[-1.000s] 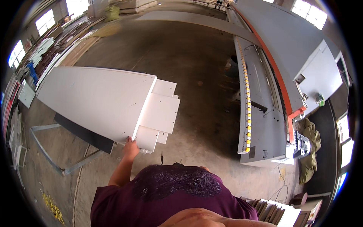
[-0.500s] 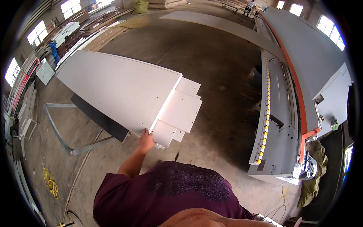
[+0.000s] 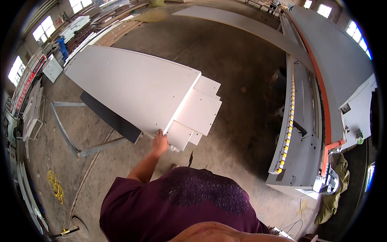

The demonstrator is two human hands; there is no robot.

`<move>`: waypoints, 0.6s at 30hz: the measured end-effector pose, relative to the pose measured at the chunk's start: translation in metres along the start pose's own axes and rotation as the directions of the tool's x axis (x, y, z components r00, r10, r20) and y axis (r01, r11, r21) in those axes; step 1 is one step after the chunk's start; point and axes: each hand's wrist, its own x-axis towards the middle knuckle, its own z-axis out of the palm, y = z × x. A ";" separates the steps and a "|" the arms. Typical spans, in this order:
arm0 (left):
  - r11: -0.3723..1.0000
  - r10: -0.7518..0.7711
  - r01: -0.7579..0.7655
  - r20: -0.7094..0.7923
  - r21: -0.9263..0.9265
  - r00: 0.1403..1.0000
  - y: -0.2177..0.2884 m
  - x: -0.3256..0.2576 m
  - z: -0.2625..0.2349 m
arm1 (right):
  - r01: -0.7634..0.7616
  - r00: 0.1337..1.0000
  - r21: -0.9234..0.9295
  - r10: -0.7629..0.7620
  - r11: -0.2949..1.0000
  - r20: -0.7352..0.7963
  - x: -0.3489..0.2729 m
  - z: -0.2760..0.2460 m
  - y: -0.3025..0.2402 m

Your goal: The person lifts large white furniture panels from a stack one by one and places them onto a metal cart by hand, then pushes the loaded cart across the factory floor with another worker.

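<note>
My left hand (image 3: 160, 142) grips the near corner of a large white panel (image 3: 135, 86), fingertips on its top face and the rest of the hand at the edge. This panel lies flat on top of a stack. From under its right end stick out several smaller white panels (image 3: 198, 111) with small dark holes, stepped at different lengths. A dark board (image 3: 111, 117) shows beneath the stack on the near left side. My right hand is out of view.
A metal frame (image 3: 64, 128) stands on the floor at left, near a coiled yellow cord (image 3: 56, 187). A long grey machine (image 3: 300, 157) with an orange strip runs along the right. Across it at the back lies a long board (image 3: 238, 29). Stacked boards (image 3: 117, 34) fill the far left.
The whole view has shifted slightly, so the scene sits a little further right. My left hand keeps its place on the panel's corner.
</note>
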 end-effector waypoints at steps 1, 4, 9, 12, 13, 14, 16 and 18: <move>1.000 0.002 -0.002 -0.008 0.001 1.000 -0.002 -0.001 0.001 | 0.002 1.000 0.016 -0.002 1.000 0.007 -0.003 -0.004 -0.007; 1.000 0.007 -0.007 -0.025 -0.002 1.000 -0.002 -0.002 -0.001 | -0.021 0.999 0.037 0.023 0.999 -0.039 -0.012 -0.010 -0.024; 1.000 0.018 -0.019 -0.040 -0.022 0.999 -0.002 0.002 0.005 | 0.278 0.952 -0.441 -0.307 0.853 0.006 -0.028 -0.013 -0.040; 0.999 0.033 -0.034 -0.057 -0.025 0.998 -0.017 0.005 0.021 | 0.258 0.950 -0.396 -0.307 0.881 -0.064 -0.025 -0.007 -0.025; 0.999 0.027 -0.027 -0.039 -0.019 0.999 -0.019 0.004 0.021 | 0.202 0.974 -0.346 -0.226 0.916 -0.031 -0.036 -0.034 -0.060; 0.999 0.026 -0.026 -0.023 -0.021 0.999 -0.015 0.004 0.014 | 0.132 0.990 -0.302 -0.139 0.944 0.001 -0.050 -0.055 -0.084; 1.000 0.022 -0.021 0.002 -0.022 1.000 -0.014 0.006 0.012 | 0.096 0.995 -0.322 -0.096 0.942 0.015 -0.044 -0.051 -0.081; 0.999 0.013 -0.012 0.010 -0.044 1.000 -0.015 0.007 0.011 | 0.061 0.998 -0.308 -0.058 0.949 0.016 -0.042 -0.051 -0.084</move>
